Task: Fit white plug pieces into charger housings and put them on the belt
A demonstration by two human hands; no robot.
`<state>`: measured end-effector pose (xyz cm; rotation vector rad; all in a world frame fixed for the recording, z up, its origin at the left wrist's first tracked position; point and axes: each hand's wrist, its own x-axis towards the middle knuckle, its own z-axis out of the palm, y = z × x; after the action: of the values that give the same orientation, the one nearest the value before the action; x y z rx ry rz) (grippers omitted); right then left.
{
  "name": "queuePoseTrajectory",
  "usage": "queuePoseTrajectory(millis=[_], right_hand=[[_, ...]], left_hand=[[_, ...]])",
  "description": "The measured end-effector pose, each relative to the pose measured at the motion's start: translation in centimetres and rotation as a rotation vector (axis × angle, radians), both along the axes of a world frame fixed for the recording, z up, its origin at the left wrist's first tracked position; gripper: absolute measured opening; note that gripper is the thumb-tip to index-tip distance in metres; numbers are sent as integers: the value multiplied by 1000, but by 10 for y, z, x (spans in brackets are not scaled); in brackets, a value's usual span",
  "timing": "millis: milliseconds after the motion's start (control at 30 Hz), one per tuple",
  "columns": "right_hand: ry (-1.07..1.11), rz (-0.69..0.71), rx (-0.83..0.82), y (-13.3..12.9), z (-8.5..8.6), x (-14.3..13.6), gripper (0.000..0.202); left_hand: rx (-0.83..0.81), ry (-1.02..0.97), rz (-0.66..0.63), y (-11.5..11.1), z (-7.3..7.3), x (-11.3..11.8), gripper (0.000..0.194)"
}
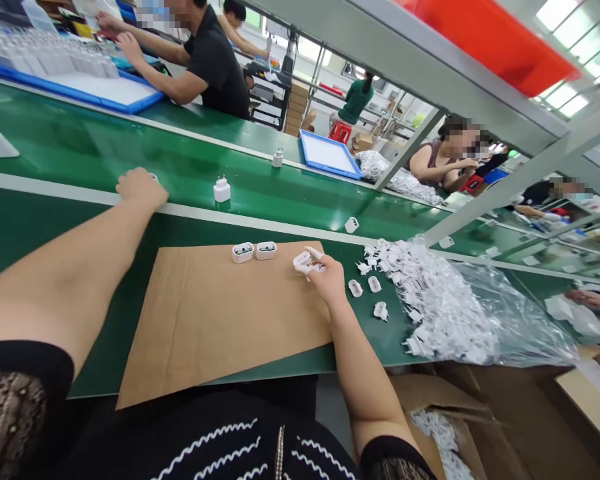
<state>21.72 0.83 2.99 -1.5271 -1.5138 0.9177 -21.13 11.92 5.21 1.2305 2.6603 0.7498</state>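
My left hand [141, 189] is over the green conveyor belt [280, 193], fingers curled down, with a bit of a white piece showing beside it. At the right part of the cardboard sheet [220, 313], my right hand [323, 272] grips white plug parts [303, 261]; white covers are on its fingertips. Two open white housings [243, 252] with small circuit parts inside stand side by side near the sheet's back edge. A white plug [222, 190] stands upright on the belt. Several loose plug caps [375, 284] lie right of the sheet.
A big heap of white plug caps [440, 300] spills from a clear bag on the right. Metal frame bars [405, 153] cross above the belt. Blue trays [330, 155] are on the far side, where other people sit. Cardboard boxes [525, 413] stand below at right.
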Motion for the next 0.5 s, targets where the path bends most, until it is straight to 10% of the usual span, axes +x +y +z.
queuePoseTrajectory(millis=[133,267,400,500], right_hand=[[218,38,-24,0,2,-3,56],[255,71,-44,0,1,-1,58],[206,108,-9,-2,1,2,40],[180,155,22,-6,3,3,33]], left_hand=[[129,32,-112,-20,21,8,47],[381,43,-486,-80,31,82,48],[356,-143,-1143,-144,6,158,49],[285,-209,-1205,-165,-22,190,47]])
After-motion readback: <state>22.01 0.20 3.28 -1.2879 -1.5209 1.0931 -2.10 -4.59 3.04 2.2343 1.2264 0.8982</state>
